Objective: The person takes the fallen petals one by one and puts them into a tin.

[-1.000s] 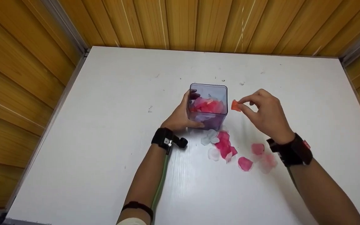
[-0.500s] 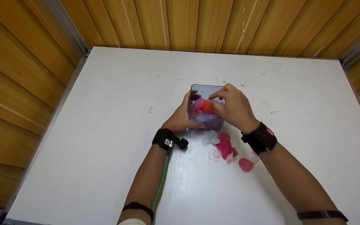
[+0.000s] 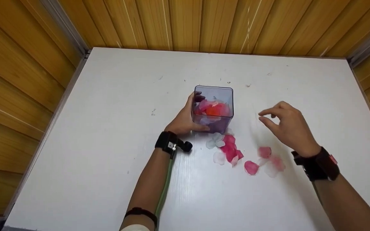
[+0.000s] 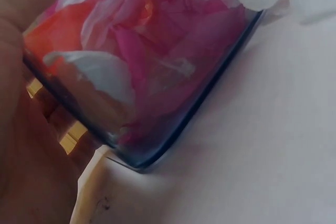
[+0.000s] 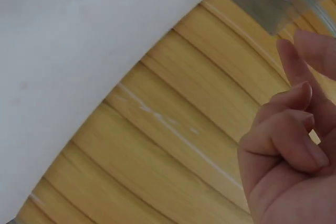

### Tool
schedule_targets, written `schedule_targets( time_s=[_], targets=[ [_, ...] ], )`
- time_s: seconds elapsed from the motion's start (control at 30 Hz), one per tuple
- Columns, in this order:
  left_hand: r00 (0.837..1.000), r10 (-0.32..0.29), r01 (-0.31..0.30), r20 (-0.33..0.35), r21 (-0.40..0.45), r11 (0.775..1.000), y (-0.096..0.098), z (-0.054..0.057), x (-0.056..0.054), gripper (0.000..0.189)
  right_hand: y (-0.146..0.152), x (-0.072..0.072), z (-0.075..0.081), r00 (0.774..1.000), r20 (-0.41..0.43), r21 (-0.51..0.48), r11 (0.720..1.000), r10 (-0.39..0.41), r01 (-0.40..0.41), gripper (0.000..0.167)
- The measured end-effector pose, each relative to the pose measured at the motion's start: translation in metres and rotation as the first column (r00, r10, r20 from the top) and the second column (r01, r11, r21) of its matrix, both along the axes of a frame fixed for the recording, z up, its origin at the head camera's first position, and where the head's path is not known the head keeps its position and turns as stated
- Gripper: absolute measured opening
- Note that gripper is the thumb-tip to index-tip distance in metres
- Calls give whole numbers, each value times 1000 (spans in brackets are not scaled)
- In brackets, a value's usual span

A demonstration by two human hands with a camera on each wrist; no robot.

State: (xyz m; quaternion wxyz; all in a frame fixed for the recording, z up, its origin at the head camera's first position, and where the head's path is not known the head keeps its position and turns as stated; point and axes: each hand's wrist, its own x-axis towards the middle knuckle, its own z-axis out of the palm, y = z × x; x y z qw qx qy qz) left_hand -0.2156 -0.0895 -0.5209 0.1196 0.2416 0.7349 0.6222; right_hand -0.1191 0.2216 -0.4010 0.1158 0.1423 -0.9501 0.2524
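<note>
My left hand (image 3: 185,120) grips a clear, purple-tinted square plastic container (image 3: 213,125) from its left side, thumb in front and fingers behind. Inside lies a heap of pink, red, orange and white artificial petals (image 3: 212,109). The left wrist view shows these petals through the container wall (image 4: 173,124). To the right of the container, my right hand (image 3: 291,128) is held above the table with nothing in it. Its thumb and index finger bend towards each other with a small gap. In the right wrist view the other fingers (image 5: 286,140) are loosely curled.
Loose petals lie on the white table (image 3: 108,128) in front of the container: white ones (image 3: 215,140), a deep pink cluster (image 3: 231,149), a single pink one (image 3: 251,167) and pale pink ones (image 3: 276,163) under the right forearm's side. Wood-patterned panels (image 3: 185,25) enclose the table.
My right hand carried an orange petal into the container, let it go there, and moved back out to the right. The left hand and container have stayed in place.
</note>
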Motion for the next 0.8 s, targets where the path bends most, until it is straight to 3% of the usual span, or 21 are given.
schedule_targets(
  time_s=[0.13,0.3,0.4,0.6,0.8],
  targets=[
    [1000,-2,2,-7,-5,1000,-1,0,0,125,31,21,-24,992,124,60,998,-18,11,16],
    [1000,2,-2,9,-9,1000,-1,0,0,128,46,38,-49,943,330,82,997,-41,14,23],
    [1000,8,-8,15,0,1000,-2,0,1,129,44,41,-57,926,376,81,997,-30,0,24],
    [1000,-5,5,8,4,1000,-1,0,0,129,39,40,-55,928,371,37,999,-27,14,7],
    [1000,-2,2,11,-8,1000,-1,0,1,130,31,32,-37,982,187,-24,1000,1,3,9]
  ],
)
